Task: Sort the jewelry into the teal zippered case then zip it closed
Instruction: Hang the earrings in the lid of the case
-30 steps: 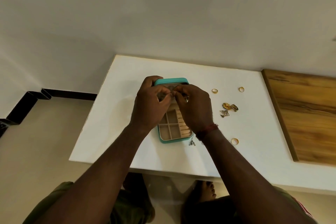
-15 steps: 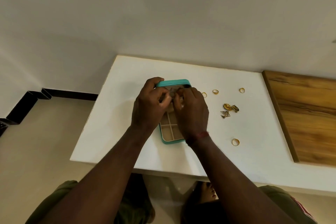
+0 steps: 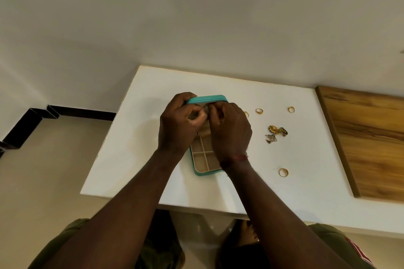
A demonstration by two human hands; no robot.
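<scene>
— Over the far half of the teal zippered case [image 3: 206, 173] with its beige divided tray, I have both hands bunched together. My left hand [image 3: 181, 124] and right hand [image 3: 231, 131] are curled, and their fingertips meet in a pinch on a small greyish piece [image 3: 205, 112] just in front of the upright teal lid [image 3: 207, 98]. It is too small for me to say what it is.

— Where does the case sit?

— Open on the white tabletop [image 3: 142, 159], left of the loose jewelry. The near compartments I can see look bare. My right wrist hangs over the tray's right side and hides it.

— What could go wrong?

— First, the pinch. The piece is tiny and shared between two hands, so if one lets go early it may drop into the wrong compartment or bounce off the table. Second, I judge the case is light, so pressing against the lid could fold it back or slide the case away.

— And the rest?

— The gold flower-shaped earrings [image 3: 277, 130] and silver filigree piece [image 3: 271, 138] lie touching and may come up tangled. The lone gold ring [image 3: 283, 172] lies just beside my right forearm, so a careless sweep could knock it over the front edge.
</scene>
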